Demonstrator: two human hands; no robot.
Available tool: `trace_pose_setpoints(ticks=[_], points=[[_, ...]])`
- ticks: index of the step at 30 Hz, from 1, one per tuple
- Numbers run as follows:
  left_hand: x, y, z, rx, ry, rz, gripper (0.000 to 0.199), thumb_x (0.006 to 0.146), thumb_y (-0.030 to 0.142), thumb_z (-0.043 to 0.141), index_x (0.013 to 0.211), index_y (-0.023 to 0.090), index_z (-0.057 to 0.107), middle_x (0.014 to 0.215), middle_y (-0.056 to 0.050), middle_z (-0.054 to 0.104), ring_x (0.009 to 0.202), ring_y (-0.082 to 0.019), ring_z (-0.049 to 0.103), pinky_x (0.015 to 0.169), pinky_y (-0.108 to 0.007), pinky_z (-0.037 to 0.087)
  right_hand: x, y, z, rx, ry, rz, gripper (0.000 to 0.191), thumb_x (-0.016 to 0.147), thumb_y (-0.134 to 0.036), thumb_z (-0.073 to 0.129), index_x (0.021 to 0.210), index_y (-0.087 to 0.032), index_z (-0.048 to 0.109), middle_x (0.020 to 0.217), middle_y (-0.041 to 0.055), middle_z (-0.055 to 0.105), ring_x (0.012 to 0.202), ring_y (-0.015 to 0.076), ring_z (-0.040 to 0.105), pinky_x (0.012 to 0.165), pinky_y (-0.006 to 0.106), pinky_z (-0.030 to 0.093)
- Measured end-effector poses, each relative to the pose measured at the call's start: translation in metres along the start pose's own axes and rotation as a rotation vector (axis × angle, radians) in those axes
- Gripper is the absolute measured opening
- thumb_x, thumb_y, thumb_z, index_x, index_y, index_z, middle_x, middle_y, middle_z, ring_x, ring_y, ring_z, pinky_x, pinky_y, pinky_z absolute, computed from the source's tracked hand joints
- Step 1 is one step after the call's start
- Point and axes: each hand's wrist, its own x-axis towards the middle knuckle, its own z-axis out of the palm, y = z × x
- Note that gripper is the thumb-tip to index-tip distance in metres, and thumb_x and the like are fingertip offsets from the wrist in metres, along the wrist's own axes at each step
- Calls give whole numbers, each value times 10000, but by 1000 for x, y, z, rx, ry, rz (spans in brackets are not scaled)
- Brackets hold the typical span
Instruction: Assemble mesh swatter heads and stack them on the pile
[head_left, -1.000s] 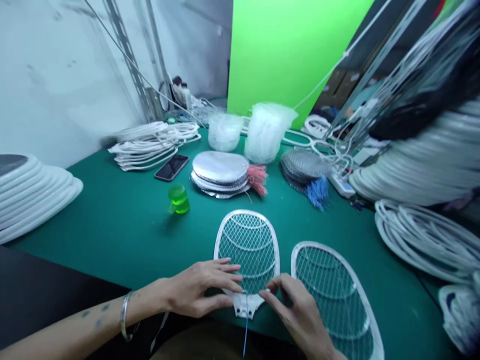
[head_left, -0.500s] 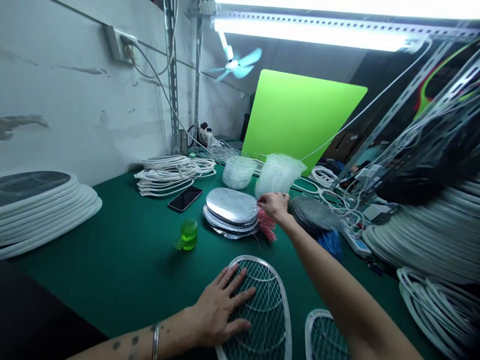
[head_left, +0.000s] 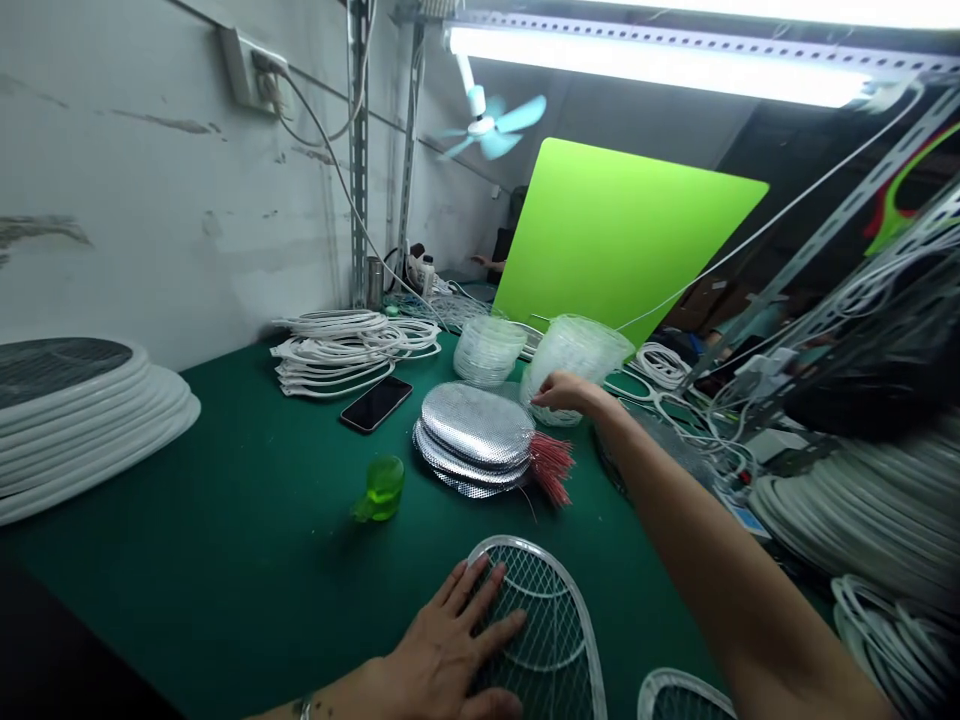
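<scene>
My left hand (head_left: 454, 645) lies flat with spread fingers on a white oval frame with netting (head_left: 559, 610) on the green table. My right hand (head_left: 562, 392) reaches forward, fingers bent together, in front of a stack of clear netting-like pieces (head_left: 581, 350); whatever it holds, if anything, is hidden. Just left of it sits a pile of silvery oval mesh sheets (head_left: 476, 425) with red wires (head_left: 551, 465) at its right end. Part of a second white frame (head_left: 686, 690) shows at the bottom edge.
A green container (head_left: 385, 488) and a phone (head_left: 376, 403) lie left of the mesh pile. White frames are stacked at left (head_left: 97, 430) and behind the phone (head_left: 341, 350). A green board (head_left: 622, 240) stands behind. Cables (head_left: 720, 430) and coils crowd the right.
The view has shifted, so most things sit slightly lower and farther right. My right hand has moved a little away from the red wires, towards the clear stack. My left hand stays on the netted frame.
</scene>
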Motion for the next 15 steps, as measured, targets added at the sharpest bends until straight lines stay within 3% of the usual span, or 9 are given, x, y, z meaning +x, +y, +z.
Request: trace_pose_setpoints(ticks=[1,3,6,9,10,12,13,15], points=[[-1,6,-5,-88,39,-37,691,879,657,481,1473,331,348,1595,-36,84,1452,-399,23,1145,-642,88,-3,0,-4,75,19,-13,247,916,-341,591,1092,-169,619,1102,61,634,916,181,629,793,372,545],[1,17,-19,-338,247,-128,616,875,634,513,1384,286,505,1569,-58,262,1456,-373,129,1161,-606,131,-16,0,-6,250,89,-49,225,914,-325,600,1058,-153,621,1020,49,651,833,153,637,733,338,555],[26,24,-51,-948,589,-272,564,882,616,521,1209,166,611,1340,-160,570,1284,-328,494,1079,-491,399,-46,-1,7,552,229,-110,201,903,-294,621,1033,-141,615,915,24,666,740,126,642,661,290,556],[72,21,-91,-1506,674,-387,611,850,572,608,1169,54,557,1109,-261,657,998,-328,678,860,-452,564,-77,-2,33,832,315,-128,224,854,-260,683,1019,-137,593,843,13,685,696,119,656,647,260,556],[87,19,-102,-1537,854,-408,512,871,464,637,1139,35,553,1013,-258,679,900,-306,705,799,-432,583,-87,-1,42,909,326,-119,258,822,-263,719,1005,-140,586,820,15,692,686,121,662,646,251,555],[111,19,-118,-1503,1032,-383,322,912,281,618,1149,82,530,966,-170,697,836,-201,714,798,-330,579,-104,1,57,1039,314,-85,325,766,-306,771,977,-149,579,803,39,708,681,137,675,639,242,557],[118,21,-122,-1469,1100,-357,260,924,215,595,1148,103,524,954,-128,700,813,-156,710,805,-289,569,-113,3,62,1096,285,-64,345,757,-345,776,966,-150,583,823,63,717,692,152,685,639,248,562],[118,29,-120,-1413,1127,-281,200,927,149,578,1121,129,537,935,-72,703,787,-106,704,822,-251,552,-134,10,71,1197,182,-30,369,773,-417,746,971,-139,606,915,119,728,750,192,707,668,283,578]])
